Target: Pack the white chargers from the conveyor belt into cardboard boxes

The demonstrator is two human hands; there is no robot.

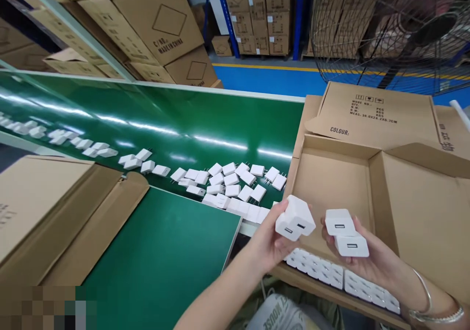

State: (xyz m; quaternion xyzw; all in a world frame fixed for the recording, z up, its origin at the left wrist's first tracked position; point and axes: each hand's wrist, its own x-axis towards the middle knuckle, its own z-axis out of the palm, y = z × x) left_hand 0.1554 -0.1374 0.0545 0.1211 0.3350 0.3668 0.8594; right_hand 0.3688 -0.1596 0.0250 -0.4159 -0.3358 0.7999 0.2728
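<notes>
white chargers (235, 183), green belt (165, 119), brown carton (414, 207)

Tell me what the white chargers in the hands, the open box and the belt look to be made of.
White chargers: apparently moulded plastic, smooth with a soft sheen, crisp edges and a USB slot. The left hand and right hand both hold some. Open box: brown corrugated cardboard, matte, with folded flaps and printed text. Belt: probably green rubber or PVC, glossy, mirroring the ceiling lights in streaks.

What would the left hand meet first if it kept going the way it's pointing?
Probably the open carton's near wall or bare floor: the left hand, holding white chargers, points up and right over it. Depth is hard to judge.
</notes>
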